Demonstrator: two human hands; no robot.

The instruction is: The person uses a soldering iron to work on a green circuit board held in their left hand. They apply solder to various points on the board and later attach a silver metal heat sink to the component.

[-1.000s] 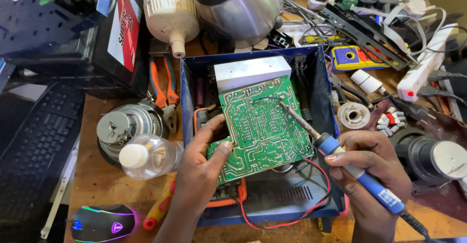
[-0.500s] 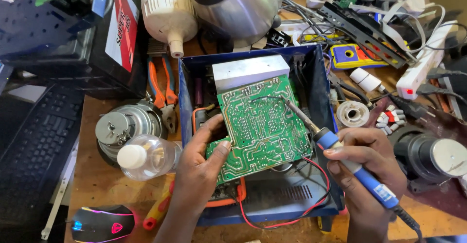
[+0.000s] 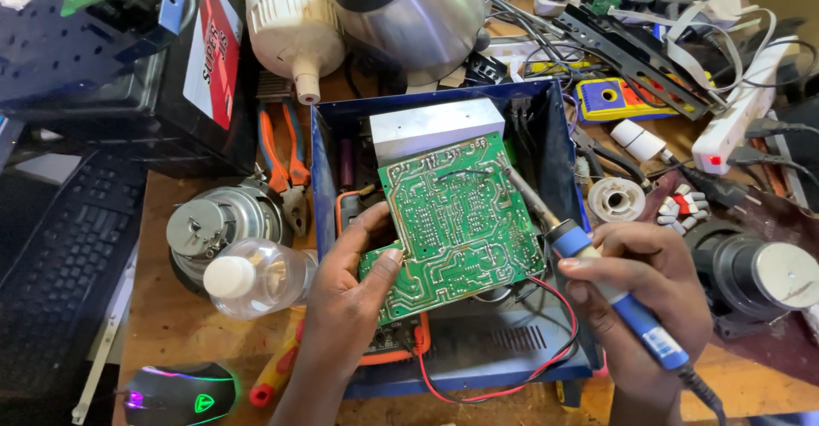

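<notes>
A green circuit board lies tilted, solder side up, over an open blue metal case. My left hand holds the board by its lower left edge, thumb on top. My right hand grips a blue-handled soldering iron like a pen. Its metal tip rests on the board's upper right area, near a dark wire. A silver heatsink block sits at the back of the case. Red wires loop out under the board.
On the wooden bench: orange-handled pliers, a round motor, a clear bottle with a white cap, a lit mouse, a black keyboard. A solder spool, a power strip and tangled cables crowd the right.
The soldering iron's tip has stayed on the board's upper right area while my right hand shifted slightly. My left hand keeps its hold on the board.
</notes>
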